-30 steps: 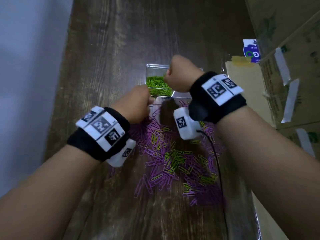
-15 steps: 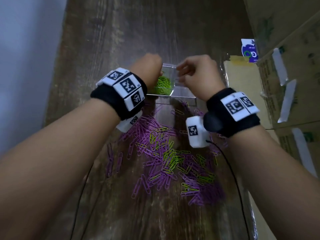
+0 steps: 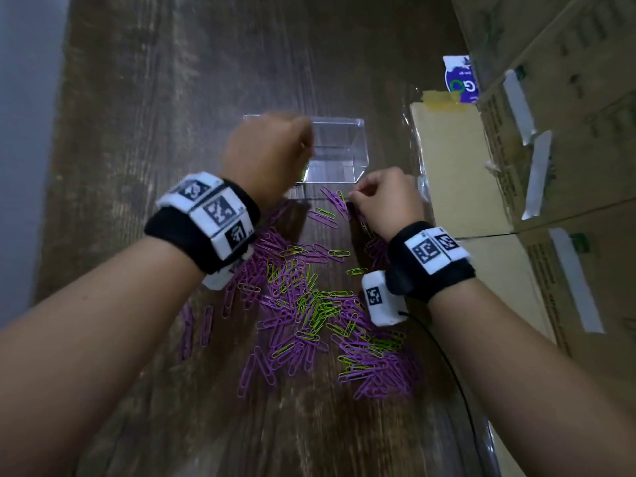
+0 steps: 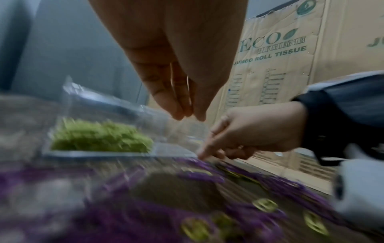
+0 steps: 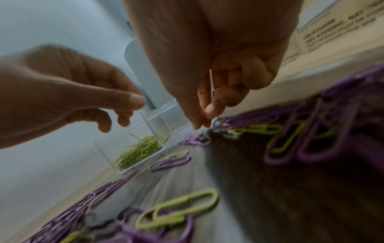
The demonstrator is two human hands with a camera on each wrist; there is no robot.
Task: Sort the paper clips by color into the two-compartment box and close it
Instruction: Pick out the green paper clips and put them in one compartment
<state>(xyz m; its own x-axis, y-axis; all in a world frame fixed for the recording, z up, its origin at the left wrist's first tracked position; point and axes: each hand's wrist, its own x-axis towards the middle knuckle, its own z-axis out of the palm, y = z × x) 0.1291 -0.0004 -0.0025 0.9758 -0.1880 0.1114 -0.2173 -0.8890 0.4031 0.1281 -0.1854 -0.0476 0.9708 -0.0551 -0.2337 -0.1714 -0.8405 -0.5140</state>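
A clear two-compartment box (image 3: 358,142) stands open on the dark wooden table. Green clips (image 4: 99,136) fill its left compartment; the right one looks empty. My left hand (image 3: 268,156) hovers over the left compartment, hiding most of it in the head view; its fingers (image 4: 176,106) point down, loosely together, with nothing seen in them. My right hand (image 3: 356,199) is down at the box's front right corner, where thumb and forefinger (image 5: 197,125) pinch a purple clip (image 5: 226,122) lying on the table. A mixed pile of purple and green clips (image 3: 309,304) lies between my wrists.
Taped cardboard boxes (image 3: 568,166) wall off the right side. A tan packet in plastic (image 3: 457,173) and a blue-and-white card (image 3: 461,79) lie beside them. A black cable (image 3: 447,356) trails from my right wrist. The table's left edge (image 3: 62,166) borders a grey surface.
My left hand rose from the pile to the box's left compartment. My right hand left the box top and came down to the clips at its front right corner.
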